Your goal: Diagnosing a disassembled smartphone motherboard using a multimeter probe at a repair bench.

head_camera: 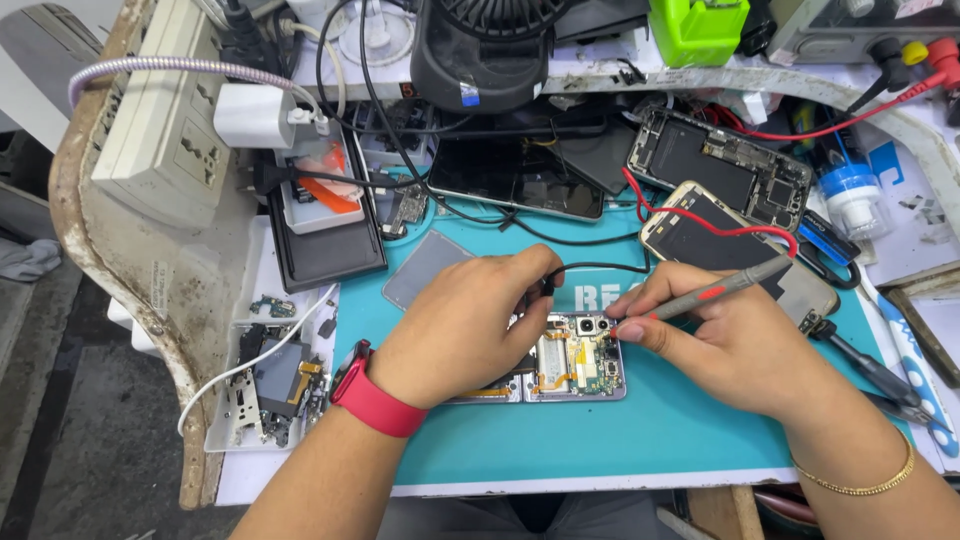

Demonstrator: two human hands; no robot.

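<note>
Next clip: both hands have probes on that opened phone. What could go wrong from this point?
1. The right hand holds the red-marked probe with its tip among small parts of the opened phone; a slip might bridge neighbouring contacts.
2. The red lead drapes over the spare phone, so a tug may drag it.
3. The left hand covers much of the board, hiding where the black lead ends.

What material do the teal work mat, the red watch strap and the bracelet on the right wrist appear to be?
Teal mat: probably silicone or rubber, matte and lying flat. Red watch strap: likely soft silicone, smooth and dull. Bracelet: gold-coloured metal chain, thin and shiny; whether it is real gold cannot be told.
</note>
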